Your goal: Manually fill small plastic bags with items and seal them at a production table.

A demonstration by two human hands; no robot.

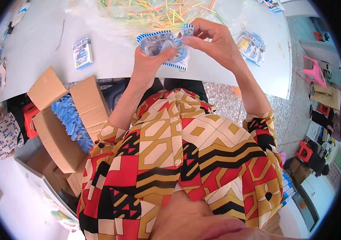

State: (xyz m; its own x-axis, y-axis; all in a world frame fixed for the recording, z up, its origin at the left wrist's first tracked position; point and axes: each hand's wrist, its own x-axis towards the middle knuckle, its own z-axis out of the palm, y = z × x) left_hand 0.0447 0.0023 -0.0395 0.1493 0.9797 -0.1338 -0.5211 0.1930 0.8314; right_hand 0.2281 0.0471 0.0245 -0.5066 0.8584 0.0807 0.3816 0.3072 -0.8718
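Together, both hands (pixel 182 50) around blue-edged packet (pixel 160 42).

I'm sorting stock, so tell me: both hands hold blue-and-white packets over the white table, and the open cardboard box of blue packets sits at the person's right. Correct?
Not quite. The head view shows the cardboard box at the person's left. The rest holds: left hand and right hand hold blue-and-white packets over the white table.

A white desk (pixel 38 44) spans the top of the view under bright, even light. Below its edge lies a grey speckled floor (pixel 290 116). At the left, an open cardboard box (pixel 58 136) holds blue packets. At the right stand a pink plastic chair (pixel 313 71) and a red stool (pixel 304 151).
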